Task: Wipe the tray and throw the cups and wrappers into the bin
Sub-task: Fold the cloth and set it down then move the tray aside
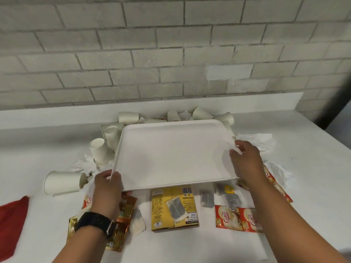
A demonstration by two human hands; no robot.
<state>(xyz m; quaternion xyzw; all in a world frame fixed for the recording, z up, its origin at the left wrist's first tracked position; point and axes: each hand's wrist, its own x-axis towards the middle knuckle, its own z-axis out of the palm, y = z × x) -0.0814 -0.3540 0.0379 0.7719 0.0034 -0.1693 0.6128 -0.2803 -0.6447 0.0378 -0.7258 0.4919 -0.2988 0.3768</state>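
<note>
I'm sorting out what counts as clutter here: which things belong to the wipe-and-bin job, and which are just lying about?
Job: tray, held by left hand and right hand; paper cups; Coffee-mate wrappers; gold wrappers; crumpled tissues.

Lying about: yellow tea box, tea bags, red cloth, on the white counter.

One tray point(171, 154), one yellow box point(173, 209)

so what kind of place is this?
Probably an office pantry or break-room counter: a white counter against a painted brick wall, strewn with paper cups, Coffee-mate sachets and tea bags around a tray.
</note>
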